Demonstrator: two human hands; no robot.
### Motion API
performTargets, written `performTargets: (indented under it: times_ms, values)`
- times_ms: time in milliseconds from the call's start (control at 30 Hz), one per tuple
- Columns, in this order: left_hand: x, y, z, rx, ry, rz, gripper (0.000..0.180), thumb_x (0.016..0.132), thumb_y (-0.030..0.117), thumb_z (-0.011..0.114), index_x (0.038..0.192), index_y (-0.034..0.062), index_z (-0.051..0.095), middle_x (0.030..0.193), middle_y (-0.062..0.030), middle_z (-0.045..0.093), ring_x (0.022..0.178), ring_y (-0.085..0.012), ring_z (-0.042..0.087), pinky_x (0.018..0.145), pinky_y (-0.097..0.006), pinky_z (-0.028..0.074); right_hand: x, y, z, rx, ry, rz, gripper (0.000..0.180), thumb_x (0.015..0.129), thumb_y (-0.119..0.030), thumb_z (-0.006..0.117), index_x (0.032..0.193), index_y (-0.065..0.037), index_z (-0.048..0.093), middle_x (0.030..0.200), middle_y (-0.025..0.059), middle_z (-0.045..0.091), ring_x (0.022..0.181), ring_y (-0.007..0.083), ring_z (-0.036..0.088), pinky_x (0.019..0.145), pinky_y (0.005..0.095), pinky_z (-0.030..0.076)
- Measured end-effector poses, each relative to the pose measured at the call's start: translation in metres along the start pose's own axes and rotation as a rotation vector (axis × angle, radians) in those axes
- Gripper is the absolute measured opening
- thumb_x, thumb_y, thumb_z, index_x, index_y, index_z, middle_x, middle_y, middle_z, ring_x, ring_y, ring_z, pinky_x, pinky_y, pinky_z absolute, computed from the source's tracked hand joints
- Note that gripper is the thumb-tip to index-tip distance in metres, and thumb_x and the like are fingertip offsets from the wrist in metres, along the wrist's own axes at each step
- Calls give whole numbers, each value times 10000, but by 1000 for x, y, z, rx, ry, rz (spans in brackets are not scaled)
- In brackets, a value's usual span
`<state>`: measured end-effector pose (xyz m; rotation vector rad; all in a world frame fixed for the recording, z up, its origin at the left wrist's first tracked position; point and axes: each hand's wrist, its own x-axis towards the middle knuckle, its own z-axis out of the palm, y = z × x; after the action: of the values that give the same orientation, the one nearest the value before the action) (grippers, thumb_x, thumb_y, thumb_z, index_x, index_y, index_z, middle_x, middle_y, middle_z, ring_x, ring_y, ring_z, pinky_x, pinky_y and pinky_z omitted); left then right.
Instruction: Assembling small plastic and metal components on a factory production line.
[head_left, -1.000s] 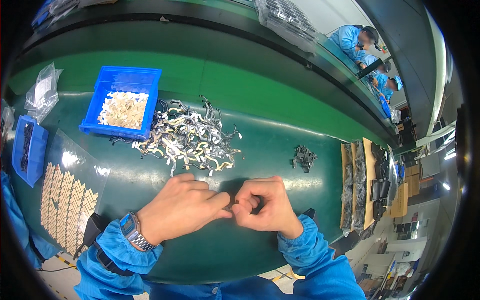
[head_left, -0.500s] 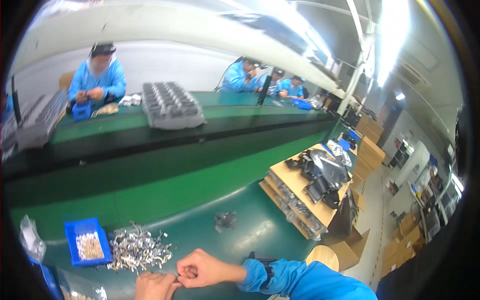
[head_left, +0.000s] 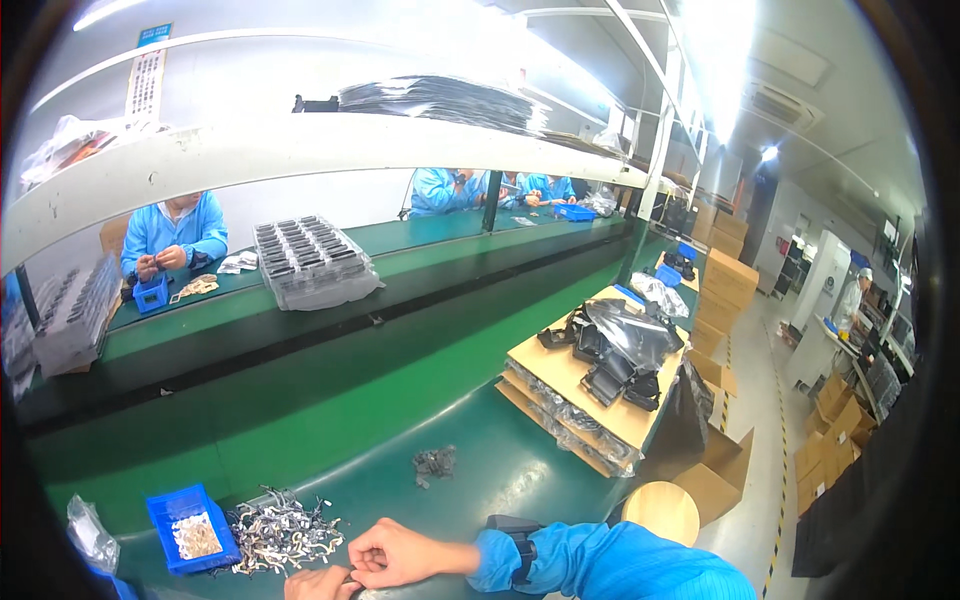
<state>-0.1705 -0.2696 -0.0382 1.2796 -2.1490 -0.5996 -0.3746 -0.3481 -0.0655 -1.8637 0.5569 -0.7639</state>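
Observation:
My right hand [head_left: 402, 553] is closed in a pinch close to the bench's near edge, with its fingertips meeting those of my left hand [head_left: 318, 583]. Whatever lies between the fingers is too small and covered to name. The lower part of my left hand is cut off by the frame's edge, and its visible fingers are bent together. Just beyond it spreads a loose pile of small silver, white and dark strip-like parts [head_left: 285, 532]. Left of that pile stands a blue plastic bin [head_left: 172, 503] with small white and beige pieces [head_left: 197, 537] in it.
Small dark pieces [head_left: 434, 465] lie beyond my right hand. Stacked boards carrying black parts [head_left: 610, 350] stand at the right, near a round wooden stool [head_left: 661, 513] and an open carton [head_left: 712, 485]. Across the green conveyor [head_left: 300, 410], people in blue work beside trays [head_left: 312, 262].
The view has tilted upward, bringing more of the shelf and ceiling into sight. My hands stay together beside the pile, both with bent fingers.

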Motion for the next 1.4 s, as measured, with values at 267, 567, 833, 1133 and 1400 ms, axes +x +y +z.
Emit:
performTargets:
  times_ms: [267,567,833,1133,1400]
  values:
    - [-1,1,-1,-5,-8,1,126,954,141,605,958,24,650,819,-216,644,779,-429,628,677,-486,470,-1,-1,1,-1,4,8,212,867,-98,721,716,-24,592,537,3,554,475,66,459,458,260,325]
    - [0,1,0,0,-18,-13,117,952,137,604,933,26,637,825,-210,653,784,-425,634,680,-485,472,0,-4,0,-26,5,-3,210,857,-100,729,718,-19,593,542,11,563,477,75,477,458,265,332]
    - [-1,-3,3,26,-21,-5,116,958,141,601,929,32,628,828,-206,659,784,-423,636,680,-485,474,0,-1,1,-13,1,-2,220,849,-99,739,711,-23,585,538,12,557,475,82,477,461,269,336]
    - [-2,-2,2,35,-32,-25,116,966,141,594,929,34,619,816,-208,654,775,-422,631,672,-489,465,0,-1,0,4,-9,32,223,849,-107,746,710,-26,591,542,6,562,485,75,487,468,263,343]
    - [-3,0,3,-7,6,7,109,972,134,594,950,29,616,809,-221,644,766,-431,624,651,-494,459,0,-3,-3,41,-47,66,177,860,-100,749,751,-15,638,584,2,601,510,56,498,475,248,349]
